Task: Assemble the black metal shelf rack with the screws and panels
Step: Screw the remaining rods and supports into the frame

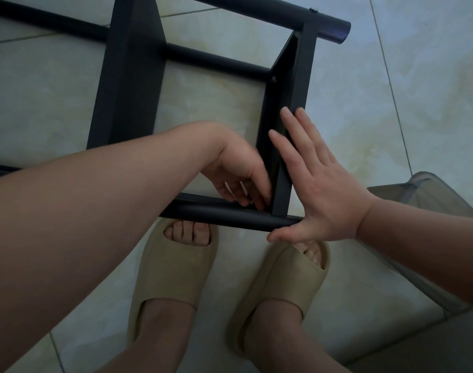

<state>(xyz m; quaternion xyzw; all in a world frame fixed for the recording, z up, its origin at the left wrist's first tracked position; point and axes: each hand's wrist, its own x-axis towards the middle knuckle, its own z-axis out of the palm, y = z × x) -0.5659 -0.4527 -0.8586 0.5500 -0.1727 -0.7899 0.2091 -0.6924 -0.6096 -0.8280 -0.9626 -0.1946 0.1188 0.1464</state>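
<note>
Beige slippers (173, 273) are standing on the pale tiled floor (391, 117); possibly a grey plastic bin (423, 192) is sitting rightward

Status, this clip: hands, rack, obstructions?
Right hand open, flat against black metal side panel. Left hand curled at panel's near inside corner, by black round tube; any screw hidden. No obstruction seen.

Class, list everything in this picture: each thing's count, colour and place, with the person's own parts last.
floor tiles: several, pale, under everything
shelf rack: one, black, lying on the tiles
screw: one, dark, inside the rack's far right corner
plastic bin: one, translucent grey, right edge
slippers: two, beige, worn, below the rack
left hand: one, fingers curled at the rack's near right corner
right hand: one, flat against the rack's right side
</note>
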